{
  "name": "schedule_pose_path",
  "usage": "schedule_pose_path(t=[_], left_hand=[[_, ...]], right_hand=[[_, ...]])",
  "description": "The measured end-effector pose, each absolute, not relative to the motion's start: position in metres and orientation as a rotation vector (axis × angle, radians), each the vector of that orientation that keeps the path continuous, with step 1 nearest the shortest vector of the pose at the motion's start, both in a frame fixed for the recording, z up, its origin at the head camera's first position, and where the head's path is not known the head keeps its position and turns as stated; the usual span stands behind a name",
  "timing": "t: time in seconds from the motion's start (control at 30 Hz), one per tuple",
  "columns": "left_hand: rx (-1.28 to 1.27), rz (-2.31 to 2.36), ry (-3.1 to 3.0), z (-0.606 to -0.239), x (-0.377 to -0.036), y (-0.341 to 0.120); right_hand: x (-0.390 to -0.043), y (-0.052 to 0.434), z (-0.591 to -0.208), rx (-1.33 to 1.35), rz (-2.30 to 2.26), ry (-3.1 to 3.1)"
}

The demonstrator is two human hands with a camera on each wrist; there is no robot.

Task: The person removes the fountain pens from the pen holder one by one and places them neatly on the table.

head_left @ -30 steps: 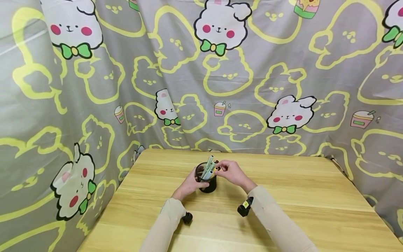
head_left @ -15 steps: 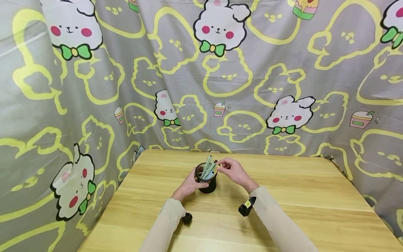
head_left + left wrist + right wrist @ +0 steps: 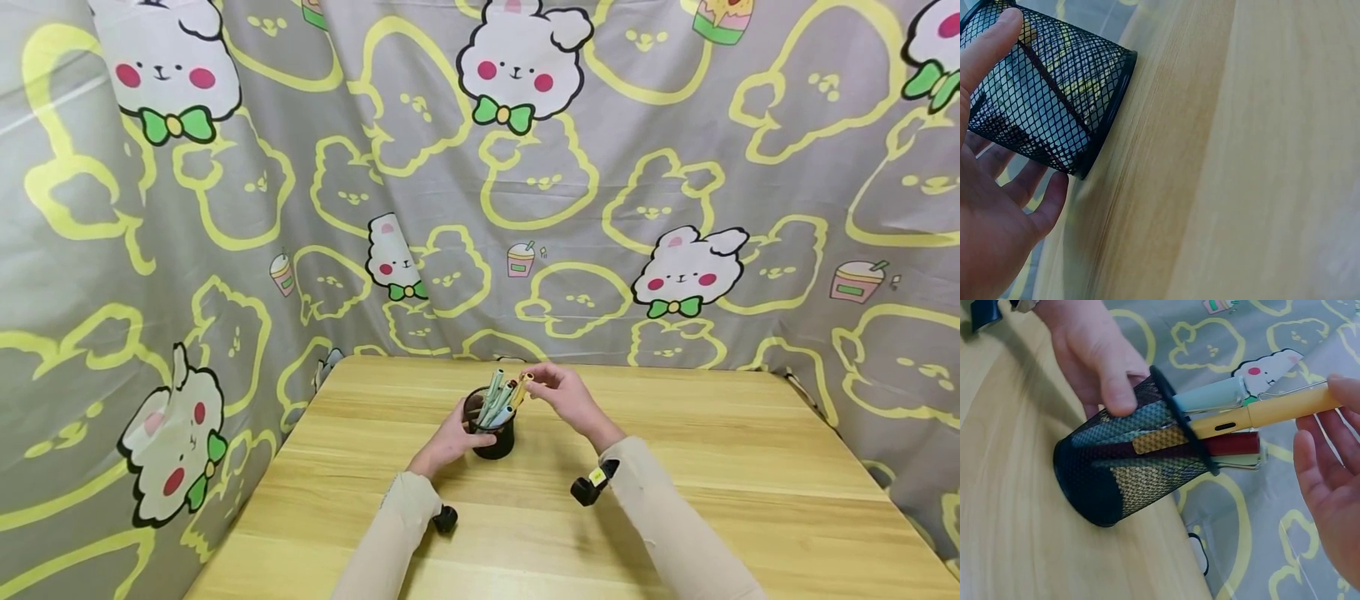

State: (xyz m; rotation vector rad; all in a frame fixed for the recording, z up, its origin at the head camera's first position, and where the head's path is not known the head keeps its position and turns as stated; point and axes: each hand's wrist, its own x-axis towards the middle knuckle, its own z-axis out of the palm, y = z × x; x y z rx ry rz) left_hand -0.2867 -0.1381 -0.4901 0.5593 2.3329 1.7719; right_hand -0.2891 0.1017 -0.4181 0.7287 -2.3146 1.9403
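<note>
A black mesh pen cup [image 3: 493, 435] stands on the wooden table [image 3: 712, 467], holding several pens. My left hand [image 3: 452, 437] grips its left side, thumb on the rim and fingers round the wall, as the left wrist view shows on the cup [image 3: 1047, 94]. My right hand [image 3: 557, 388] pinches the top end of a yellow pen [image 3: 522, 388] whose lower part is still inside the cup. In the right wrist view the yellow pen [image 3: 1272, 412] sticks out of the cup [image 3: 1129, 481] beside a red pen [image 3: 1229, 445] and a pale green pen [image 3: 1210, 397].
A grey cloth [image 3: 675, 167] with printed rabbits hangs close behind the table and along both sides. Bare wood lies to the right of the cup and in front of it. Small black cameras [image 3: 586, 488] sit on both wrists.
My right hand has risen a little and drawn the yellow pen partly up out of the cup. The left hand and the cup have stayed put.
</note>
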Motion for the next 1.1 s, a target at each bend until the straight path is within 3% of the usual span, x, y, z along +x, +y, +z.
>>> schedule_pose_path(t=[0.3,1.1], left_hand=[[0.547,1.767,2.321,-0.491,-0.285,-0.139],[0.535,1.761,2.322,-0.495,-0.289,-0.140]], right_hand=[[-0.303,0.108,-0.426,0.748,2.127,-2.074],[-0.300,0.130,-0.400,0.651,2.303,-1.794]])
